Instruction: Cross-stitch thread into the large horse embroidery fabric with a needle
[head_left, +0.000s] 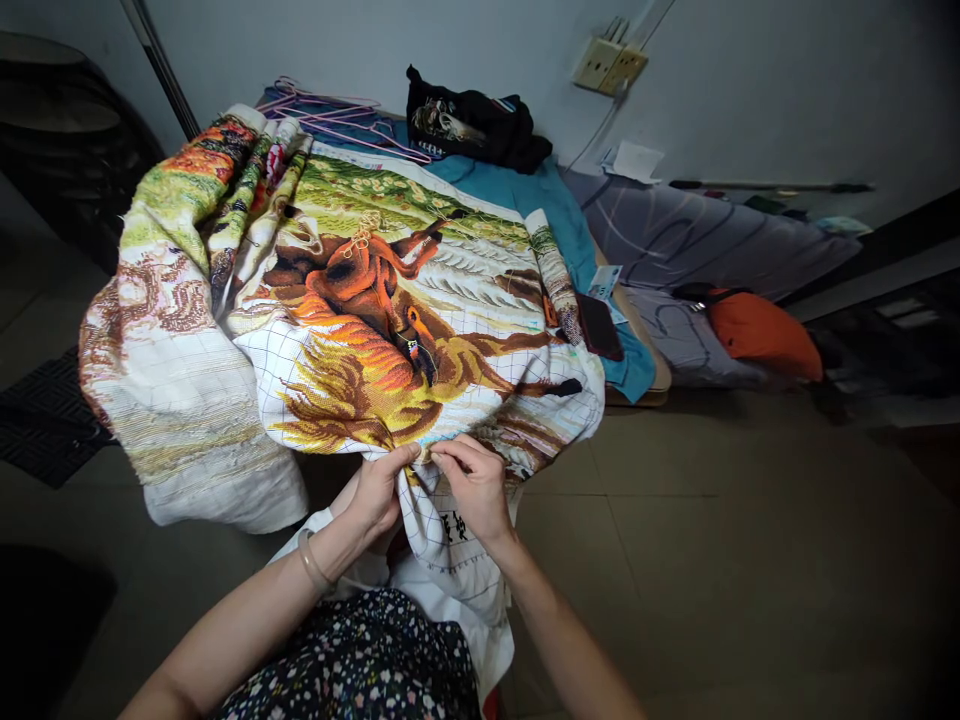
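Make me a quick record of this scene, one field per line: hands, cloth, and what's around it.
Left hand: left hand pinching the embroidered cloth
Right hand: right hand with fingertips at the same spot; too small to tell what they grip
Cloth design: brown and orange horses, partly gridded white ground
Cloth sides: rolled or bunched
Behind cloth: pink hangers, black fabric item
Right of cloth: dark flat object
Wall: socket
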